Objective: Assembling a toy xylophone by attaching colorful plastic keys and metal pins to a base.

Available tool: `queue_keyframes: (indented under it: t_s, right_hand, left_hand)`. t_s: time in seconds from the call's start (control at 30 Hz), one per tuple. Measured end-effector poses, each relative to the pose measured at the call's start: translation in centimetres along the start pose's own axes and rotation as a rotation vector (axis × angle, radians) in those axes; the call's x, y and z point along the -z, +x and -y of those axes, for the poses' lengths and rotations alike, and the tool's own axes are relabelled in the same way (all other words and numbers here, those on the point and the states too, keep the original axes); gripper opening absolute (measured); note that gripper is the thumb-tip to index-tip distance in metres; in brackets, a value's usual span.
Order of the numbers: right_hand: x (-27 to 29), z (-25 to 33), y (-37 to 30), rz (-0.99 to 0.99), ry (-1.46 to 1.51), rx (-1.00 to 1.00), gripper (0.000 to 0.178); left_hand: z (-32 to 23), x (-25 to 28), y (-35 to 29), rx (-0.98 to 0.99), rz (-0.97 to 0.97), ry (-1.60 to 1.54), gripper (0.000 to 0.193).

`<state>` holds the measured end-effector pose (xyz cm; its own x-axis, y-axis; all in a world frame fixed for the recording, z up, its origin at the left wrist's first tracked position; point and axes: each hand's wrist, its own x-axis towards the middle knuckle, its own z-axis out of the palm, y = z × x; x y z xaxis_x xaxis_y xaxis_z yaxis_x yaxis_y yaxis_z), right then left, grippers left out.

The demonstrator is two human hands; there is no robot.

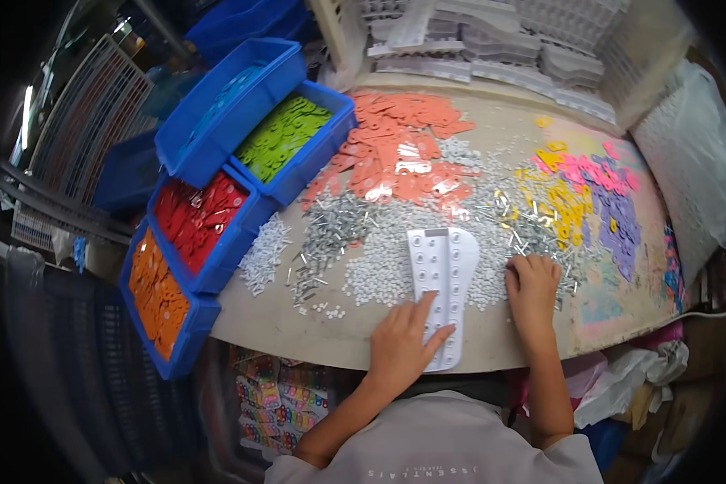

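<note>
A long white plastic board (437, 274) with rows of round sockets and a raised middle strip lies lengthwise in front of me. My left hand (403, 343) rests on its lower left part, index finger and thumb stretched apart over the sockets. Right of the board, my right hand (534, 290) has its fingers bent down at the edge of a pile of silvery metal pins (532, 234). Whatever its fingertips hold is too small to make out. Small white round pieces (387, 266) are spread on both sides of the board.
Blue bins at the left hold orange (155, 298), red (200, 218) and green pieces (286, 133). Coral flat pieces (395, 137) are heaped behind the board. Yellow (571, 210), pink (589, 171) and purple pieces (619, 222) lie right. White plastic parts (492, 48) stand stacked at the back.
</note>
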<state>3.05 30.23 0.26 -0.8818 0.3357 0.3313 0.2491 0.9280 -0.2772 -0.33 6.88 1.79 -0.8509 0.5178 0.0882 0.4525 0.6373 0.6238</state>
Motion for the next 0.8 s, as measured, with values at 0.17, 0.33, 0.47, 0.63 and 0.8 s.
queue_keyframes:
  t_s: [0.17, 0.33, 0.47, 0.63, 0.8]
  right_hand:
    - [0.0, 1.0, 0.4, 0.059, 0.022, 0.011, 0.008]
    - [1.2, 1.4, -0.1, 0.040, 0.134, -0.106, 0.007]
    - [1.3, 1.9, -0.4, -0.066, 0.334, -0.238, 0.015]
    - [0.6, 4.6, 1.8, -0.033, 0.596, -0.059, 0.014]
    - [-1.3, 7.4, 5.4, 0.072, 0.663, 0.068, 0.013]
  left_hand:
    - [2.4, 2.7, 1.4, -0.121, -0.062, 0.044, 0.041]
    - [8.4, 7.8, 2.8, 0.026, -0.329, 0.235, 0.011]
    - [11.7, 9.6, 2.4, 0.045, -0.233, 0.286, 0.007]
    - [12.7, 9.4, 2.1, 0.020, -0.143, 0.325, 0.007]
    - [12.3, 9.1, 2.4, -0.003, -0.205, 0.366, 0.011]
